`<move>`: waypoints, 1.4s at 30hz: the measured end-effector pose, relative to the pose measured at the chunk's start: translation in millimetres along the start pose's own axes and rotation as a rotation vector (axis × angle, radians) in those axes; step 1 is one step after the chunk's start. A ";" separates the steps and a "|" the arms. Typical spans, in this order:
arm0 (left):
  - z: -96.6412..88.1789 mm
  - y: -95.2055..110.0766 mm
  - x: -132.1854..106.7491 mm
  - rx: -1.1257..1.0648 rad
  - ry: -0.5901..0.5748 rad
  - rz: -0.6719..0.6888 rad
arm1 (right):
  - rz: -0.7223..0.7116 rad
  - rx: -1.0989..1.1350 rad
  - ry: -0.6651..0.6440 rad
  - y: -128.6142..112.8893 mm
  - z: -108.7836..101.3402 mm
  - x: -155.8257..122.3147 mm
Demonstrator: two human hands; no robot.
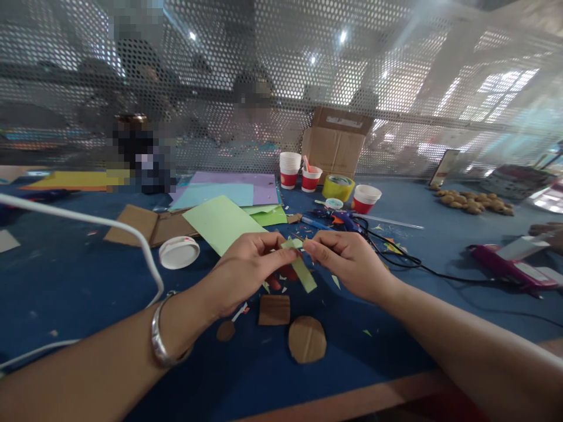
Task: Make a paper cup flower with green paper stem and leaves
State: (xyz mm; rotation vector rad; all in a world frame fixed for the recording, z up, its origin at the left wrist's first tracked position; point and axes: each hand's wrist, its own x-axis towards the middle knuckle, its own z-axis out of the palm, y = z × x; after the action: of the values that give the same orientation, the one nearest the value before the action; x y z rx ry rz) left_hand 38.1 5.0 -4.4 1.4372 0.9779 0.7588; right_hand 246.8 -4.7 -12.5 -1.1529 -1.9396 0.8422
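Brown cardboard lies nearest, a roughly cut disc flat on the blue tabletop, with a small rectangular piece just beyond it and a smaller round piece off to the left. A silver bracelet circles the left wrist. Above these pieces, the left hand pinches a pale green paper strip between thumb and fingers, its free end slanting down to the right, held clear of the cardboard. Close beside it, the right hand has its fingers curled in and thumb and forefinger pressed together on a thin sliver, too small to identify. Paper scraps dot the tabletop around both hands. Past the left hand lie a white lid, a light green sheet and folded cardboard; past the right, a blue glue gun and a black cable, with a magenta tool farther right. Farther back stand red-and-white paper cups, a roll of yellow tape and an upright cardboard box, before a perforated screen.
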 end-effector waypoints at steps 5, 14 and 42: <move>-17.2 -3.6 3.2 0.573 0.039 0.039 | 0.055 0.008 0.033 3.6 -1.9 0.2; -28.2 -12.7 7.5 1.106 0.191 0.265 | 0.139 -0.262 0.022 13.8 1.2 8.2; -15.9 -10.0 12.1 0.370 0.219 0.225 | 0.133 0.254 0.280 25.6 5.2 11.8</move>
State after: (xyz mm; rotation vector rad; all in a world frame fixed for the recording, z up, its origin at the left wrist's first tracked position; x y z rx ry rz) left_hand 27.9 22.6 -13.7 1.8354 1.1817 0.9497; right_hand 249.7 15.1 -33.1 -1.1847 -1.4964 0.9131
